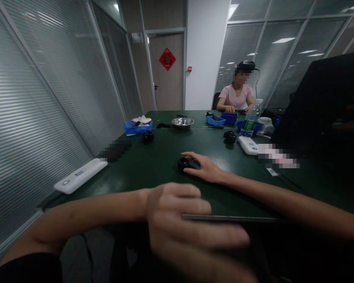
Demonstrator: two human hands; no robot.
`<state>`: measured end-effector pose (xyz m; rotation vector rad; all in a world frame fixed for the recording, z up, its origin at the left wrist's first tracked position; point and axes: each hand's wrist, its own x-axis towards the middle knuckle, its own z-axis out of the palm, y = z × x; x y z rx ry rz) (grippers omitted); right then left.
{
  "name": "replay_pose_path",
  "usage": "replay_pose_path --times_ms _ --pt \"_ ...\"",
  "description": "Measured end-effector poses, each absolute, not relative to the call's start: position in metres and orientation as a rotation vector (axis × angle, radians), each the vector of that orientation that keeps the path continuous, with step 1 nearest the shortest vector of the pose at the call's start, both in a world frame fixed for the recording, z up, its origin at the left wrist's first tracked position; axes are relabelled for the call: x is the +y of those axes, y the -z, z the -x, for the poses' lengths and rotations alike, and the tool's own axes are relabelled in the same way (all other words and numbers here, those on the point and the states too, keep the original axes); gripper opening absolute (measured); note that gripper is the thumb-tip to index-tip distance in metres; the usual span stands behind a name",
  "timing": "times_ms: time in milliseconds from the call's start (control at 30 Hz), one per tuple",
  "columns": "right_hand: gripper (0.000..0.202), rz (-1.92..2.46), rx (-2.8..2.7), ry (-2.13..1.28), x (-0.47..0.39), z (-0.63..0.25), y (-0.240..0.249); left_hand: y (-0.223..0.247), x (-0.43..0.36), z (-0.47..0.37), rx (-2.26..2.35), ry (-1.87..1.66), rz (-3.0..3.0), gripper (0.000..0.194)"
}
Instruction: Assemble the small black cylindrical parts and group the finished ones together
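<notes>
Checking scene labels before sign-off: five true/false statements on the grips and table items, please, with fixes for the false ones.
1. The right grip is at a black part. True.
2. The bowl is nearer the camera than that part. False: it is farther away.
3. The red sign is on the door. True.
4. The left grip holds the bottle. False: the bottle stands farther back, away from that grip.
5. The bottle is right of the bowl in view. True.
</notes>
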<state>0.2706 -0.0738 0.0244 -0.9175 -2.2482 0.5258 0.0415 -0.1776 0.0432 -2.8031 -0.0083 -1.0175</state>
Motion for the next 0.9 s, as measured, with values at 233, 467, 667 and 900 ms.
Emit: replay_pose_path --times_ms 233,467,667,900 --pt "0.043 0.871 -2.254 -0.549 -0.073 -0.27 -0.026 -0.049 -0.048 -0.032 -0.816 1.285 2.909 0.022" --pt "0.04 0.937 -2.204 -0.603 -0.077 -0.27 -0.031 -0.026 -0.026 -0.026 -1.24 1.004 3.458 0.059" --pt "0.039 0.931 -2.196 -0.525 -0.075 -0.273 -0.026 -0.024 -0.032 -0.032 -1.152 1.101 3.588 0.064" --pt "0.039 0.933 -2.225 -0.438 -0.072 -0.276 -0.024 -0.026 -0.029 -0.032 -1.214 0.919 3.52 0.049"
